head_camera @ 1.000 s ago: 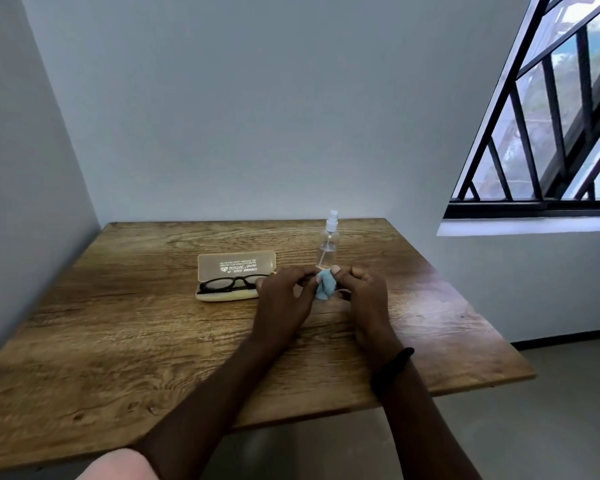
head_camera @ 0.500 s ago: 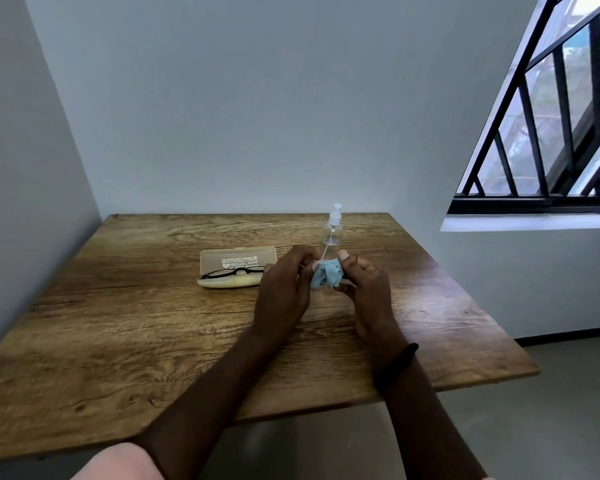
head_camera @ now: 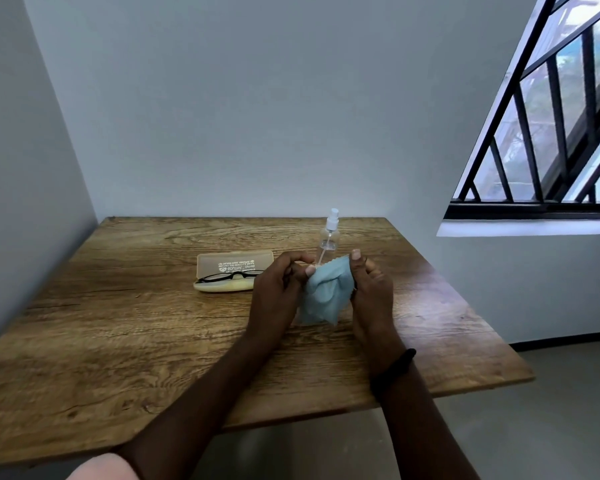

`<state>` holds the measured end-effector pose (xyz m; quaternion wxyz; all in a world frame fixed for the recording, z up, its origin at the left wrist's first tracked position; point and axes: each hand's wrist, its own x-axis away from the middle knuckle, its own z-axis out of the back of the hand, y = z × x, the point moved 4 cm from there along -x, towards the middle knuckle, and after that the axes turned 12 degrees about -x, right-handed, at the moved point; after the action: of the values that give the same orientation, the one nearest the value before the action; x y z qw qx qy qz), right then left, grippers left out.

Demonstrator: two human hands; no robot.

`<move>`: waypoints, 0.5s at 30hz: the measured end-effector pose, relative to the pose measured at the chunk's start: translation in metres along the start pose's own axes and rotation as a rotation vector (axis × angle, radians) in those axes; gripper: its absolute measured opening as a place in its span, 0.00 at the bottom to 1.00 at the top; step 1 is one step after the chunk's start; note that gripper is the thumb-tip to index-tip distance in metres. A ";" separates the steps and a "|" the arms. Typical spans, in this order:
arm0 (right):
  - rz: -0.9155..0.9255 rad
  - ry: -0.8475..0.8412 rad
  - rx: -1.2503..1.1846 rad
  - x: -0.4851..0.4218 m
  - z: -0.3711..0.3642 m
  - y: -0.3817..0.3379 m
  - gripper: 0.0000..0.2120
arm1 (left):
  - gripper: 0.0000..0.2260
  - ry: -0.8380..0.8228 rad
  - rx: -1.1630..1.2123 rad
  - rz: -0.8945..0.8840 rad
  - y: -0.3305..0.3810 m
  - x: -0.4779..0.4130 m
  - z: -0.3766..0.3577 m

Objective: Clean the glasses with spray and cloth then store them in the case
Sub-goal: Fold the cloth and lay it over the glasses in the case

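Note:
A light blue cloth (head_camera: 323, 296) hangs between my two hands above the middle of the table. My left hand (head_camera: 278, 294) pinches its upper left corner and my right hand (head_camera: 371, 292) pinches its upper right edge. Black-framed glasses (head_camera: 227, 276) lie in an open beige case (head_camera: 232, 271) to the left of my hands. A small clear spray bottle (head_camera: 329, 237) with a white nozzle stands upright just behind the cloth; its base is hidden by my fingers.
The wooden table (head_camera: 118, 341) sits in a corner, with walls behind and on the left. A barred window (head_camera: 551, 133) is on the right. Grey floor (head_camera: 551, 410) lies beyond the table's right and front edges.
The cloth was bunched small between my fingertips; now it is spread out and hangs down between both hands. My hands have lifted and drawn slightly apart.

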<state>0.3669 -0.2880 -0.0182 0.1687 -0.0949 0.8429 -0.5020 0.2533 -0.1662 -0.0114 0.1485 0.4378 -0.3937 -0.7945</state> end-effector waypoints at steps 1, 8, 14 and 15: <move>0.007 -0.008 0.001 0.000 0.000 0.000 0.18 | 0.04 -0.006 0.014 0.019 -0.001 0.000 0.000; -0.013 -0.052 -0.063 0.000 -0.001 0.000 0.12 | 0.05 -0.127 0.206 0.146 -0.004 -0.005 -0.005; -0.076 -0.039 -0.199 0.001 -0.002 -0.002 0.10 | 0.09 -0.342 0.449 0.293 -0.002 0.000 -0.010; -0.082 -0.021 -0.223 0.001 -0.001 -0.003 0.09 | 0.11 -0.393 0.445 0.294 -0.002 0.001 -0.011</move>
<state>0.3653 -0.2888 -0.0154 0.1454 -0.1527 0.8872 -0.4105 0.2620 -0.1708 -0.0172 0.0833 0.2362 -0.6378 -0.7284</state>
